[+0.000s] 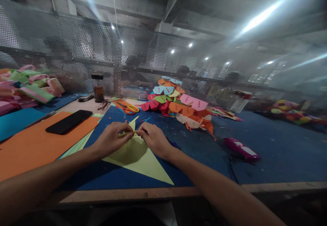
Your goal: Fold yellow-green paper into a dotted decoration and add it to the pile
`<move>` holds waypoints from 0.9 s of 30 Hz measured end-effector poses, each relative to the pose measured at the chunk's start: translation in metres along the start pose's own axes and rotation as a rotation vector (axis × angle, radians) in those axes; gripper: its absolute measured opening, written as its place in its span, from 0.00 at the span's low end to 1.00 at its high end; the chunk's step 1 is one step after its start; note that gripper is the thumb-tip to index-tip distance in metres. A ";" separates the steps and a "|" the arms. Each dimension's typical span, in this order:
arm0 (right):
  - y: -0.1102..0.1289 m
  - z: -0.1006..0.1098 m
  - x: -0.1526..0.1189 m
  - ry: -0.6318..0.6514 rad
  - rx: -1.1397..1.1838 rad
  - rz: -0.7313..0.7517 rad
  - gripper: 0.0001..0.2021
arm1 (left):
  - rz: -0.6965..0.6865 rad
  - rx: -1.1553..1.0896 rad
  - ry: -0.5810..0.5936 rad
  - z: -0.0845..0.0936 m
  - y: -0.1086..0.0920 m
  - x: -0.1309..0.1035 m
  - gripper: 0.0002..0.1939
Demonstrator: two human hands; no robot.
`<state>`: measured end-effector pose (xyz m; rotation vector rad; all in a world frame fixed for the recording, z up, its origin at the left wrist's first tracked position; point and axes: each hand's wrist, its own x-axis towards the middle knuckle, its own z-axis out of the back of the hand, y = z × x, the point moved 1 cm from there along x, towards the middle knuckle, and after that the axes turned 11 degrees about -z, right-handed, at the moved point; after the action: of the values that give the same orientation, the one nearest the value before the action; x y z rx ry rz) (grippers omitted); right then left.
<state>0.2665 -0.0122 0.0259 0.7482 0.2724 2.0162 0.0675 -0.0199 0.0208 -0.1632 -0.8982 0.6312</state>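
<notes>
Pale yellow paper (145, 166) lies on the blue table in front of me, with a long pointed corner toward the lower right. Above it, my left hand (112, 139) is closed, thumb and fingers pinching a narrow yellow paper edge. Fingertips of my right hand (155, 140) meet the left ones and pinch the same edge. Whether that edge belongs to the sheet below or is a separate strip, I cannot tell. Just beyond the hands are scissors (127, 108) with yellow-orange handles, lying on orange paper.
At left, a black phone (68, 122) rests on orange sheets (28, 147). Folded coloured paper pieces (182, 109) are heaped beyond my right hand. A purple corded device (241, 149) lies at right. A dark-lidded jar (98, 88) stands before the perforated metal screen (153, 54); people sit behind it.
</notes>
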 end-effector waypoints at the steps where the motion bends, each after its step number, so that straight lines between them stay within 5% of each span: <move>1: 0.000 0.000 0.000 0.003 -0.003 0.000 0.14 | 0.004 -0.001 0.002 0.001 -0.001 0.000 0.11; 11: -0.001 0.001 0.001 0.014 0.009 -0.007 0.13 | 0.153 -0.080 -0.023 0.009 0.001 0.002 0.20; 27: -0.003 0.003 0.003 0.022 0.068 -0.056 0.12 | 0.141 -0.064 -0.017 0.007 0.032 0.001 0.15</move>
<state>0.2696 -0.0088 0.0284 0.7531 0.3719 1.9713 0.0487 0.0053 0.0134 -0.2806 -0.9291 0.7358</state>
